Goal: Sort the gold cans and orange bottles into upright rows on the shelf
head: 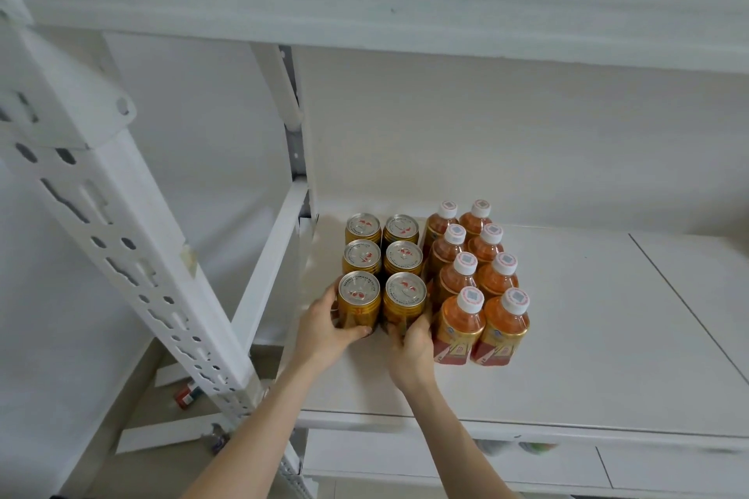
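Note:
Several gold cans stand upright in two rows at the left of the white shelf (567,336). My left hand (324,330) grips the front left gold can (360,304) round its lower body. My right hand (411,348) grips the front right gold can (405,302) the same way. Beside them on the right, several orange bottles with white caps stand upright in two rows, the nearest one (462,326) touching my right hand's side.
A white slotted upright post (121,223) rises at the left, close to my left arm. The shelf above (405,4) overhangs the rows. Small objects lie on the floor (186,397) below left. The shelf's right half is bare.

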A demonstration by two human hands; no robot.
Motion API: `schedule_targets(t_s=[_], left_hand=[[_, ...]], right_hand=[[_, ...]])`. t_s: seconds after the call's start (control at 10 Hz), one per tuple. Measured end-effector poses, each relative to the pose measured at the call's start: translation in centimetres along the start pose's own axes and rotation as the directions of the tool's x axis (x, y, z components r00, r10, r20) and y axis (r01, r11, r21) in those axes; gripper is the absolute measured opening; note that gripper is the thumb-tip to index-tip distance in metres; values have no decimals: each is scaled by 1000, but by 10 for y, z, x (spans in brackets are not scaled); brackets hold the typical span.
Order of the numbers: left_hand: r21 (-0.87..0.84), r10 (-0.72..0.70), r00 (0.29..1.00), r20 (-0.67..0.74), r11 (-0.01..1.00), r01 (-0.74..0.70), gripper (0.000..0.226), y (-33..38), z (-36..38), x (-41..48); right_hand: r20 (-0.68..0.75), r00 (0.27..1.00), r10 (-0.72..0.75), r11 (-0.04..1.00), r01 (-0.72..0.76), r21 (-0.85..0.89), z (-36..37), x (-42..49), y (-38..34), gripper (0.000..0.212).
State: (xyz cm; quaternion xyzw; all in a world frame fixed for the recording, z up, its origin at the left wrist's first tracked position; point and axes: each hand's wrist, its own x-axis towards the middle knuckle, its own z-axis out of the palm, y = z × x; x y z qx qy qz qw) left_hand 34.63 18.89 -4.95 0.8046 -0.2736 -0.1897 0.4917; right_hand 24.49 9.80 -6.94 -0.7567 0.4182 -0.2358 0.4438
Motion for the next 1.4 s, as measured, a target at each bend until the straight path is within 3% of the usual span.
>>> schedule_targets(t_s=[0.5, 0.8, 0.9, 1.1, 1.3, 1.4], left_hand=[[24, -14, 998, -62, 1000, 15, 93, -6, 12, -2], [13, -12, 992, -124, 1000, 14, 77, -10, 23, -9], [7, -10, 993, -116, 1000, 11, 76, -9, 23, -11], [139, -21, 994, -110, 990, 36, 77, -10, 24, -10], [317, -3, 995, -95, 948, 33, 77, -8, 20, -25], [410, 9, 998, -69, 912, 20, 86, -10, 19, -52]], right_hand=[[62, 985, 163, 986, -164, 18, -5, -5, -5, 63], [118, 971, 209, 977, -214, 25, -17, -4, -10, 33], [111, 974, 196, 981, -195, -14, -18, -3, -13, 33], [191, 958, 213, 976, -218, 5, -20, -10, -11, 46], [251, 963, 95, 990, -118, 81, -42, -40, -11, 76], [268, 955, 124, 978, -164, 132, -67, -68, -2, 81]])
